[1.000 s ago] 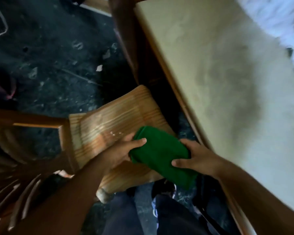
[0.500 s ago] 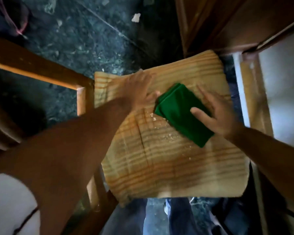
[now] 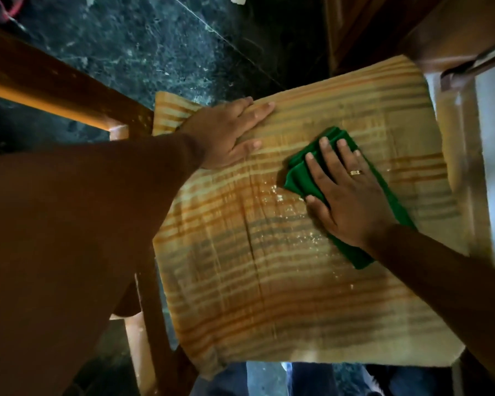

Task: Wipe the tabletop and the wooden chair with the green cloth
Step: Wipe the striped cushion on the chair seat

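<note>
green cloth (image 3: 300, 172): folded up, lying flat on the chair seat, mostly under the right hand's fingers; one end pokes out past the fingertips, the other trails out beside the wrist.
right hand (image 3: 346, 195): palm down on the cloth, fingers (image 3: 325, 155) spread and flat, pressing rather than gripping. There's a ring (image 3: 355, 172) on one finger.
left hand (image 3: 226, 132): flat on the bare wood just left of the cloth, not touching it, fingers straight and close together, holding nothing.
chair seat (image 3: 269, 281): pale striped wood with little white specks and wet-looking spots right by the right thumb.
chair frame (image 3: 55, 90): dark wooden rail off past the left hand's wrist.
table (image 3: 492, 167): only a blurry pale edge beyond the right hand.
floor (image 3: 140, 47): dark speckled stone beyond the fingertips.
</note>
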`<state>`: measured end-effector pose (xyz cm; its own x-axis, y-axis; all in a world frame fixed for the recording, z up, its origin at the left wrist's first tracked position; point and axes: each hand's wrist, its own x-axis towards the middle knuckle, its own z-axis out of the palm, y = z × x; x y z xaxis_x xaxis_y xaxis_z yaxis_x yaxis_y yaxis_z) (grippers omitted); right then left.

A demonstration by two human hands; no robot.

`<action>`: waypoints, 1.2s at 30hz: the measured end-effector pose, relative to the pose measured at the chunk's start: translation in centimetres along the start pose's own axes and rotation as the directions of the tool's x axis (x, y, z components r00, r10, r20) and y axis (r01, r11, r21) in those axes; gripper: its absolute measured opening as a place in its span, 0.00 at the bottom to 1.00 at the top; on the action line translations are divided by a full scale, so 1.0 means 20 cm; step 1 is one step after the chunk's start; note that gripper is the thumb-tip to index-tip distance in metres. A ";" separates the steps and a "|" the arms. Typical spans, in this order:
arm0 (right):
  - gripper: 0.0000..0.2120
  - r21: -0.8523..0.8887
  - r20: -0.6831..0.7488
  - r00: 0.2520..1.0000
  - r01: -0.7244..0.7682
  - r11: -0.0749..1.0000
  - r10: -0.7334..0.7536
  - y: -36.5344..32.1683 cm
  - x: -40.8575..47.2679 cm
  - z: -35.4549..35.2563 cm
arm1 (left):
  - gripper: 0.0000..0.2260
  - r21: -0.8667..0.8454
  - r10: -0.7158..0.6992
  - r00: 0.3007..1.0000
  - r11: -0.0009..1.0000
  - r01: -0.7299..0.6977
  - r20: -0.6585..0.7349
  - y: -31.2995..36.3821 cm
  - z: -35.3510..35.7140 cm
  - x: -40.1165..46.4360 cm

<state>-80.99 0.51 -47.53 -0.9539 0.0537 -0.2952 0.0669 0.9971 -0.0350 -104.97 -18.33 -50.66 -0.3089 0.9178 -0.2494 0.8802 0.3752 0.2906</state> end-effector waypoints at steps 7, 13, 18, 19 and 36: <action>0.31 0.145 -0.016 0.938 0.345 0.927 -0.346 -0.94 -0.05 0.14 | 0.31 -0.068 0.052 0.998 0.996 -0.053 -0.022 -0.02 0.02 0.01; 0.31 0.015 -0.017 0.941 0.339 0.941 -0.339 -0.52 0.04 0.02 | 0.30 -0.059 0.053 0.995 0.997 -0.058 -0.083 0.00 0.02 -0.01; 0.32 0.013 -0.026 0.962 -0.272 0.962 0.272 0.21 0.24 -0.11 | 0.31 -0.060 0.041 0.995 0.997 -0.047 -0.094 -0.02 0.03 -0.01; 0.32 0.039 -0.025 0.949 -0.313 0.949 0.314 0.23 0.25 -0.11 | 0.31 -0.065 0.047 0.994 0.996 -0.054 -0.095 -0.02 0.03 -0.01; 0.32 -0.028 -0.091 0.986 0.135 0.990 -0.137 -0.11 0.11 0.00 | 0.29 0.000 0.002 0.973 1.000 -0.002 -0.233 -0.01 0.05 -0.04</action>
<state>-83.20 -1.53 -48.03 -0.9767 -0.0790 -0.1994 -0.0707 0.9963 -0.0482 -104.61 -19.20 -51.43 -0.3821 0.9237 -0.0267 0.8810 0.3729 0.2910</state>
